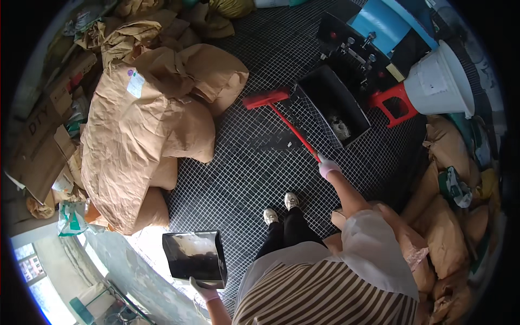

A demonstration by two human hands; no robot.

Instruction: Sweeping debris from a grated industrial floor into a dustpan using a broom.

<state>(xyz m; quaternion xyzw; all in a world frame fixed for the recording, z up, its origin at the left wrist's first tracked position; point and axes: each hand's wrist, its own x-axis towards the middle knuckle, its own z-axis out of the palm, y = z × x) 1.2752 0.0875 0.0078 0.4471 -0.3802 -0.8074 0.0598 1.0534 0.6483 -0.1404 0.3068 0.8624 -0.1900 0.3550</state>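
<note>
Right hand (pixel 327 166), gloved, clamped round red long-handled broom (pixel 266 99) on metal grid floor (pixel 249 173). Left hand (pixel 205 291), gloved, grips black metal dustpan (pixel 195 255); fingers partly hidden beneath it.

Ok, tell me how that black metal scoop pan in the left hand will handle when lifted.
The scoop pan looks like rigid sheet metal, so probably stiff. The left hand grips one end only, so it may tip forward. It seems to hold little, so likely fairly light.
</note>
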